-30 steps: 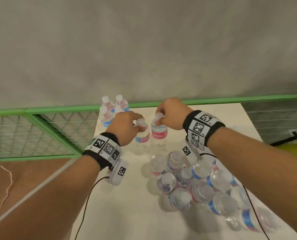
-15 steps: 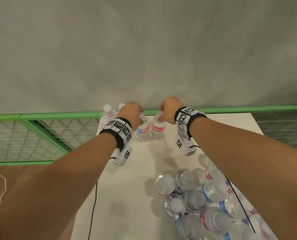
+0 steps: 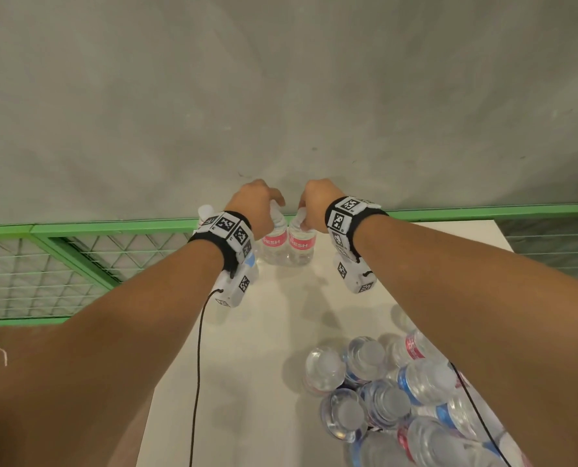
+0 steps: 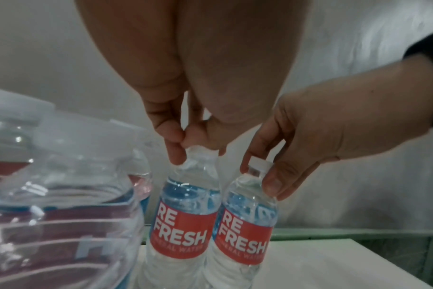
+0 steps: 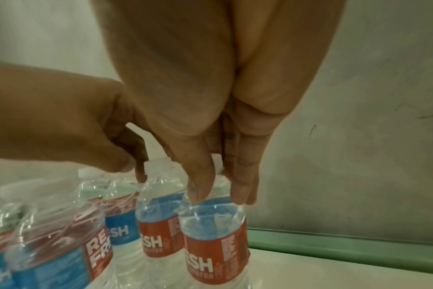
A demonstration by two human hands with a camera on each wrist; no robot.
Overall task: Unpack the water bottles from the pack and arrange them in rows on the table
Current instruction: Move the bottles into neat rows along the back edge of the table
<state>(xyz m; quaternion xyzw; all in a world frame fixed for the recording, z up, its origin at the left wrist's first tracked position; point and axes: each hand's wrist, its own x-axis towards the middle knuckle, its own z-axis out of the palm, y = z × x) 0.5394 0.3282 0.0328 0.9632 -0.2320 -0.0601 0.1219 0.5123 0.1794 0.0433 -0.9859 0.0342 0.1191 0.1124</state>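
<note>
Two clear water bottles with red labels stand side by side, touching, at the far edge of the white table (image 3: 247,348). My left hand (image 3: 274,208) pinches the neck of the left bottle (image 3: 275,242), seen close in the left wrist view as fingers (image 4: 177,156) round the top of that bottle (image 4: 185,215). My right hand (image 3: 302,217) grips the cap of the right bottle (image 3: 301,245); its thumb and fingers (image 5: 198,193) reach down over the shoulder of this bottle (image 5: 215,244). The opened pack's bottles (image 3: 382,399) lie clustered at the near right.
Several placed bottles (image 5: 49,244) stand just left of the held pair, mostly hidden behind my left wrist in the head view. A green mesh railing (image 3: 78,227) runs along the table's far and left sides before a grey wall. Wrist cables hang over the table.
Both hands carried their bottles away from the pack to the table's far edge and lowered them beside the earlier bottles. The two bottles now touch each other.
</note>
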